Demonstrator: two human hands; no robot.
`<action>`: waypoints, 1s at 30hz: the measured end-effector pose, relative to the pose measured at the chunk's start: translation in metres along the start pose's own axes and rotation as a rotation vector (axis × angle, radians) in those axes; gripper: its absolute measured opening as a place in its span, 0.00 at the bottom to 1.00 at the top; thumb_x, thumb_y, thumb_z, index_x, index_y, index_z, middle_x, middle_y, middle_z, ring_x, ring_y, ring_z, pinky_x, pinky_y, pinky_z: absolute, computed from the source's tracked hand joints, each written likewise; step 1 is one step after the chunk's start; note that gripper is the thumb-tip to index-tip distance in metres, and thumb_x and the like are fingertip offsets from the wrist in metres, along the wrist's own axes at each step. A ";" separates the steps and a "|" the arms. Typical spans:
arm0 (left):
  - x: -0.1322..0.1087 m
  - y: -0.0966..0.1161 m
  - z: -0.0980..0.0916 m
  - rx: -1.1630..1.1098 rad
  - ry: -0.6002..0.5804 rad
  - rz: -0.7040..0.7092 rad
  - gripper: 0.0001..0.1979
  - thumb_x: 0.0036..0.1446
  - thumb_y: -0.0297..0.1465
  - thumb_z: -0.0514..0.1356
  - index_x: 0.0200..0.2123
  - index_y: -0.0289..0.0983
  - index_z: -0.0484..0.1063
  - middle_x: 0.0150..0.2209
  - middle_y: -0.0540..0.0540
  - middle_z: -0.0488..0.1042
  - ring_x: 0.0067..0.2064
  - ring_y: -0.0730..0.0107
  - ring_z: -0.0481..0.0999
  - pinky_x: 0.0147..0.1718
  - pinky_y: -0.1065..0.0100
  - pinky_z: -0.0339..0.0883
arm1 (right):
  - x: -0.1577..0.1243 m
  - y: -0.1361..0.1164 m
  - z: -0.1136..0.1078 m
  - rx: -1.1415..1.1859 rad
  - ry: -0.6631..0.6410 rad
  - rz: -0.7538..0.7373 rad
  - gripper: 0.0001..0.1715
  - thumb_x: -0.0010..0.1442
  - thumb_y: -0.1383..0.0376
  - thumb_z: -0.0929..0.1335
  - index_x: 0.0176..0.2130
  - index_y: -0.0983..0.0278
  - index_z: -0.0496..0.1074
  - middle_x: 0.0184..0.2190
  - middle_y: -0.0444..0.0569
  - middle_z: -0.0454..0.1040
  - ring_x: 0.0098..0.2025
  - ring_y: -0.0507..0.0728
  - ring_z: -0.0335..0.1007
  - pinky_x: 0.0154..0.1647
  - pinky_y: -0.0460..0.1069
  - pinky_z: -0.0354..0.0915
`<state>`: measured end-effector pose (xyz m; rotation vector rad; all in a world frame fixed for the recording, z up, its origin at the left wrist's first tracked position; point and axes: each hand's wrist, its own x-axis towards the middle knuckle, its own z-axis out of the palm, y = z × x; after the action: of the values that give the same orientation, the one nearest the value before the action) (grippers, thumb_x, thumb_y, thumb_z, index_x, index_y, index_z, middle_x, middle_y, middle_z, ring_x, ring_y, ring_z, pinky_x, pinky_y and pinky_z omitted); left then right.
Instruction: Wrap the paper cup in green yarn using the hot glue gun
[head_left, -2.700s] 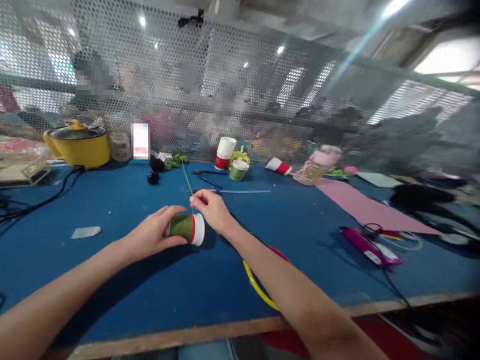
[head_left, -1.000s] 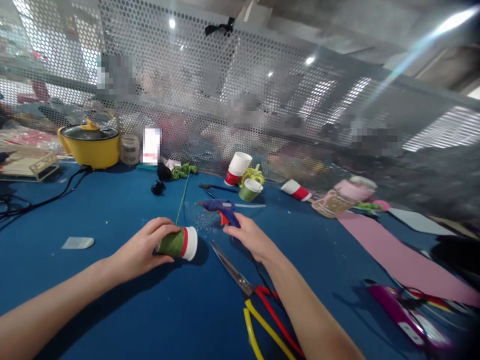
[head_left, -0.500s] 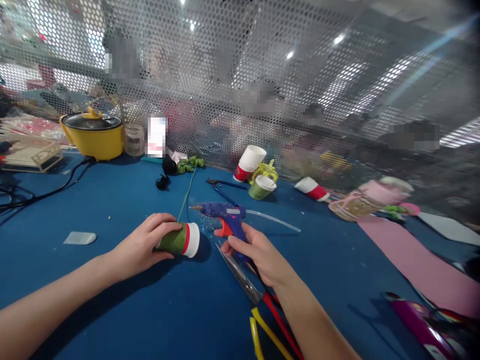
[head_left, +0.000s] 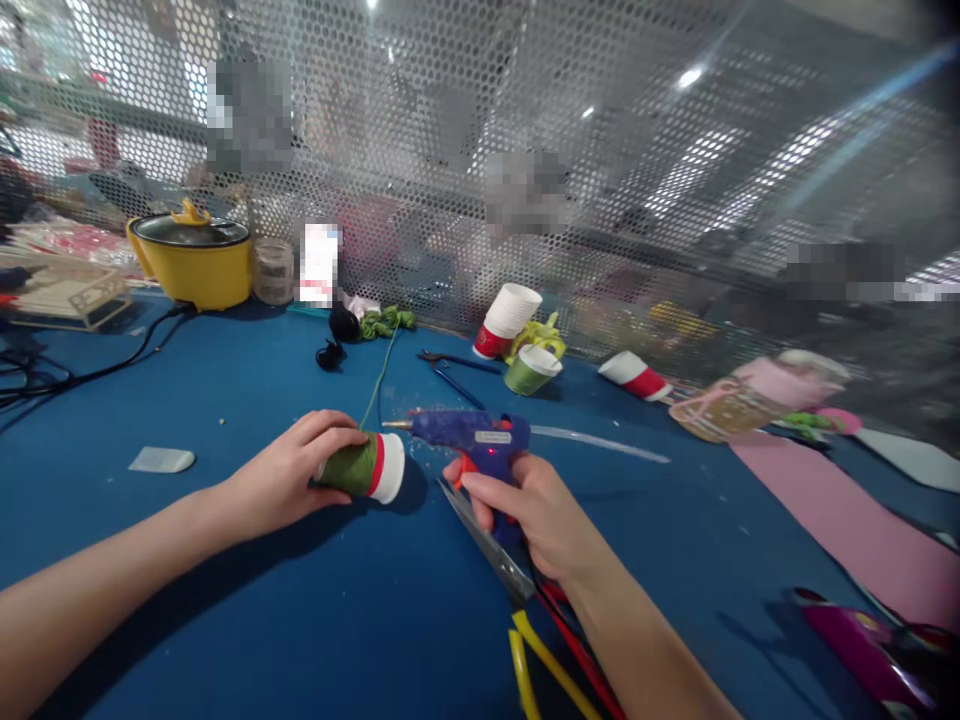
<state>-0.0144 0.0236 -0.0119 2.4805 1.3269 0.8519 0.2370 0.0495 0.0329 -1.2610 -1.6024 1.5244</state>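
My left hand point(head_left: 289, 478) is wrapped round a paper cup point(head_left: 364, 467) lying on its side on the blue table point(head_left: 225, 600); green cord covers most of the cup, leaving a red band and white rim. A green cord strand point(head_left: 379, 375) runs from the cup back to a green bundle point(head_left: 386, 320). My right hand point(head_left: 536, 515) grips the handle of a blue glue gun point(head_left: 469, 432), lifted off the table. Its metal nozzle points left at the cup's rim, a short gap away. Scissors point(head_left: 517, 590) with red and yellow handles lie under my right wrist.
A yellow pot point(head_left: 191, 260) and a jar point(head_left: 274, 270) stand at the back left, with cables point(head_left: 90, 375) trailing. Stacked paper cups point(head_left: 506, 320), a green cup point(head_left: 530, 368), a fallen cup point(head_left: 634, 376), pliers point(head_left: 454, 370), a pink sheet point(head_left: 832, 520) and a perforated screen point(head_left: 525, 150) lie beyond.
My right hand let go of the cord, reached for the glue gun, took its handle and lifted it, nozzle toward the cup. My left hand kept holding the cup.
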 end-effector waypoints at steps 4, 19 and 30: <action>-0.001 0.000 0.000 0.012 0.009 0.017 0.21 0.50 0.30 0.60 0.48 0.39 0.59 0.48 0.42 0.63 0.49 0.61 0.66 0.46 0.60 0.65 | -0.005 -0.002 0.004 -0.174 0.065 -0.076 0.13 0.49 0.59 0.68 0.31 0.66 0.72 0.13 0.41 0.64 0.18 0.49 0.59 0.21 0.45 0.57; 0.000 0.000 -0.006 -0.010 0.022 0.033 0.21 0.49 0.32 0.61 0.47 0.38 0.60 0.45 0.42 0.63 0.47 0.61 0.66 0.44 0.59 0.65 | -0.010 -0.008 0.012 -0.431 0.126 -0.191 0.13 0.50 0.59 0.67 0.20 0.63 0.68 0.11 0.40 0.63 0.14 0.49 0.58 0.19 0.46 0.58; -0.001 -0.001 -0.007 -0.022 0.006 0.076 0.21 0.51 0.31 0.60 0.48 0.38 0.58 0.46 0.42 0.63 0.47 0.62 0.66 0.45 0.61 0.64 | -0.014 -0.007 0.021 -0.473 0.151 -0.163 0.10 0.48 0.61 0.68 0.19 0.61 0.67 0.11 0.40 0.63 0.13 0.50 0.57 0.17 0.48 0.56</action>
<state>-0.0199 0.0226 -0.0073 2.5277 1.2245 0.8860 0.2222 0.0290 0.0391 -1.4066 -1.9773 0.9549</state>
